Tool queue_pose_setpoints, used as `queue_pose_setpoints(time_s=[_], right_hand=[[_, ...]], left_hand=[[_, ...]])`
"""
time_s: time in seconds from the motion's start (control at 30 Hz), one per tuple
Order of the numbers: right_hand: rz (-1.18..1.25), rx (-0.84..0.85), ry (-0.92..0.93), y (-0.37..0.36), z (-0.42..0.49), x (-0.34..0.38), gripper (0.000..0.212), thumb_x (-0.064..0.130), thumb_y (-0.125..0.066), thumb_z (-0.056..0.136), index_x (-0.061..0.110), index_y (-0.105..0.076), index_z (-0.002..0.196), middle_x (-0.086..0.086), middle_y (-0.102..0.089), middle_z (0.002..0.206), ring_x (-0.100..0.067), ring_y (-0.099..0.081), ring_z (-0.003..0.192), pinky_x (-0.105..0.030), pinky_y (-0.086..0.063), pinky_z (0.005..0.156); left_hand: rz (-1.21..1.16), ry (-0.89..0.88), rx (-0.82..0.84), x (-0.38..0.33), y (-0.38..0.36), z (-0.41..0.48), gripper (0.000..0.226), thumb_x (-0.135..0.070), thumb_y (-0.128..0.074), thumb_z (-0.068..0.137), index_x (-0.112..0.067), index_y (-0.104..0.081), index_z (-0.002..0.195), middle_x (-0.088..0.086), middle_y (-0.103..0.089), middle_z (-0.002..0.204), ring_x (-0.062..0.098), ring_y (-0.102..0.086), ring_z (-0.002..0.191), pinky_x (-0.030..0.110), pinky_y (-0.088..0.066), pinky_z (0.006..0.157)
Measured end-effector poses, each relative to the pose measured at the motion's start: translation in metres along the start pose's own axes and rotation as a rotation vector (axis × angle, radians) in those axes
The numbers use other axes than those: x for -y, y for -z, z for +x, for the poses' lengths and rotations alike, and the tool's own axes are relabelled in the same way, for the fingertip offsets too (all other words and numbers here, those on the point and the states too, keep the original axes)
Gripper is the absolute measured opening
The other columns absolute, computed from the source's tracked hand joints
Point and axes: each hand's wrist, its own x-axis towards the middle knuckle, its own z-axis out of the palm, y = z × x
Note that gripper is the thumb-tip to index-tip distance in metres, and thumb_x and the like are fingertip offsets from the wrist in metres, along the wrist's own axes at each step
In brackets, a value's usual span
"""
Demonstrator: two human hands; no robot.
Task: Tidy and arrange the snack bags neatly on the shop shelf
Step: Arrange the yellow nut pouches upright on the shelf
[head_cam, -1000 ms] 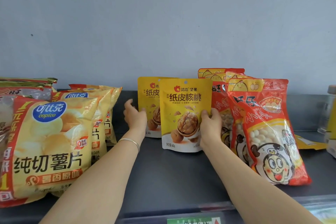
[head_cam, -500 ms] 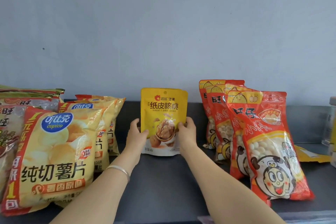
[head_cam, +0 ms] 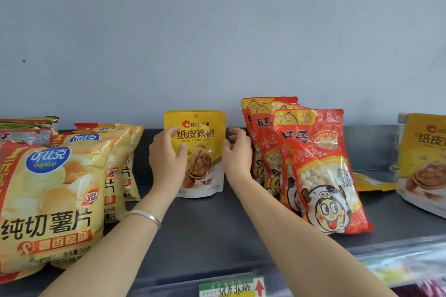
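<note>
- Walnut pouch (head_cam: 201, 152): yellow stand-up bag, upright, mid-shelf toward the back, print facing the camera. A second yellow pouch edge shows just behind it at its top right.
- Shelf (head_cam: 217, 229): dark grey, carries the pouch and every other bag. The grey wall (head_cam: 217, 31) is behind the pouch.
- Left hand (head_cam: 165, 159): on the pouch's left side. The thumb lies across the pouch's front and the fingers are curled at its upper left edge, so the grip is clamped on the pouch.
- Bracelet (head_cam: 144, 216): silver band on the left wrist, below and left of the pouch.
- Right hand (head_cam: 237, 157): just beside the pouch's right edge, fingers curled inward, thumb tip at the edge. Cannot tell whether this grip is on the pouch or only next to it.
- Chip bags (head_cam: 48, 200): yellow and red, left of the pouch, in a front-to-back row. The front one is largest in view and they lean a bit.
- Red snack bags (head_cam: 323, 176): right of the pouch, several overlapping in a row, leaning, with the right hand in front of the rearmost ones.
- Flat yellow pack (head_cam: 372, 183): lies on the shelf right of the pouch, beyond the red bags.
- Another walnut bag (head_cam: 422, 164): far right of the pouch, upright, cut off by the frame edge.
- Price label (head_cam: 231, 288): on the shelf's front lip, below the pouch, with a red arrow pointing up.
</note>
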Motion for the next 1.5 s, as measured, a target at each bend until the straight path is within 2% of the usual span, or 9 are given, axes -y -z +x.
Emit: queue_pose_setpoints(time_s=[0.17,0.33,0.63,0.8,0.93,1.03,1.13,1.27,1.5], right_hand=[[0.093,0.053,0.316,0.054,-0.011,0.044,0.028,0.013,-0.051,0.095,0.014,-0.054,0.123,-0.005,-0.054,0.117,-0.022,-0.054,0.107,-0.045,-0.048,0.091],[0.046,-0.05,0.422,0.139,-0.002,0.038,0.028,0.013,-0.051,0.093,0.015,-0.055,0.12,-0.005,-0.057,0.114,-0.021,-0.056,0.103,-0.046,-0.05,0.086],[-0.409,-0.146,0.455,0.316,0.017,-0.034,0.031,0.012,-0.048,0.095,0.015,-0.055,0.124,-0.005,-0.058,0.12,-0.026,-0.051,0.108,-0.039,-0.045,0.084],[-0.735,-0.353,0.53,0.388,0.021,-0.071,0.029,0.015,-0.058,0.085,0.016,-0.062,0.114,-0.006,-0.062,0.115,-0.034,-0.055,0.105,-0.043,-0.044,0.081],[-0.772,-0.491,0.372,0.42,0.024,-0.1,0.042,0.022,-0.066,0.082,0.018,-0.057,0.123,-0.006,-0.054,0.13,-0.034,-0.048,0.117,-0.046,-0.042,0.087],[-0.691,-0.416,0.122,0.432,0.028,-0.116,0.061,0.036,-0.059,0.09,0.019,-0.036,0.143,-0.008,-0.04,0.143,-0.031,-0.037,0.129,-0.043,-0.035,0.099],[-0.635,-0.308,-0.057,0.429,0.037,-0.13,0.069,0.045,-0.059,0.089,0.021,-0.028,0.145,-0.009,-0.045,0.136,-0.03,-0.046,0.123,-0.043,-0.044,0.093],[-0.445,-0.122,-0.251,0.42,0.047,-0.147,0.034,0.041,-0.051,0.094,0.02,-0.051,0.121,-0.004,-0.064,0.109,-0.024,-0.061,0.094,-0.036,-0.05,0.074],[-0.082,-0.303,-0.252,0.435,0.055,-0.142,0.021,0.021,-0.043,0.099,0.013,-0.061,0.091,-0.001,-0.06,0.083,-0.023,-0.055,0.083,-0.033,-0.044,0.071]], left_hand=[[-0.148,-0.2,0.028,-0.069,-0.012,-0.001,0.025,-0.006,-0.052,0.092,-0.007,-0.055,0.117,-0.001,-0.053,0.111,0.016,-0.05,0.106,0.026,-0.038,0.091],[-0.27,-0.256,0.086,-0.143,-0.061,-0.026,0.022,-0.003,-0.052,0.091,-0.008,-0.057,0.111,0.0,-0.055,0.106,0.013,-0.052,0.099,0.023,-0.041,0.086],[-0.156,-0.406,0.207,-0.246,-0.16,-0.089,0.021,-0.009,-0.055,0.09,-0.01,-0.061,0.11,0.0,-0.061,0.107,0.018,-0.054,0.103,0.026,-0.039,0.088],[0.034,-0.51,0.279,-0.287,-0.207,-0.116,0.021,-0.014,-0.058,0.089,-0.013,-0.063,0.109,0.005,-0.065,0.106,0.027,-0.057,0.101,0.038,-0.043,0.083],[0.142,-0.561,0.369,-0.303,-0.238,-0.13,0.024,-0.021,-0.056,0.09,-0.018,-0.062,0.113,0.001,-0.064,0.114,0.025,-0.056,0.107,0.037,-0.042,0.086],[0.236,-0.576,0.43,-0.302,-0.256,-0.136,0.029,-0.027,-0.051,0.092,-0.023,-0.058,0.12,-0.004,-0.059,0.124,0.02,-0.05,0.118,0.036,-0.038,0.094],[0.35,-0.583,0.523,-0.297,-0.27,-0.137,0.032,-0.032,-0.047,0.094,-0.028,-0.052,0.126,-0.006,-0.052,0.132,0.017,-0.041,0.127,0.036,-0.03,0.101],[0.381,-0.473,0.64,-0.289,-0.279,-0.135,0.038,-0.036,-0.047,0.094,-0.028,-0.046,0.131,-0.004,-0.046,0.138,0.019,-0.036,0.131,0.037,-0.03,0.104],[-0.002,-0.052,0.777,-0.287,-0.279,-0.119,0.052,-0.027,-0.054,0.094,-0.019,-0.036,0.142,0.008,-0.039,0.145,0.024,-0.039,0.132,0.038,-0.036,0.103]])
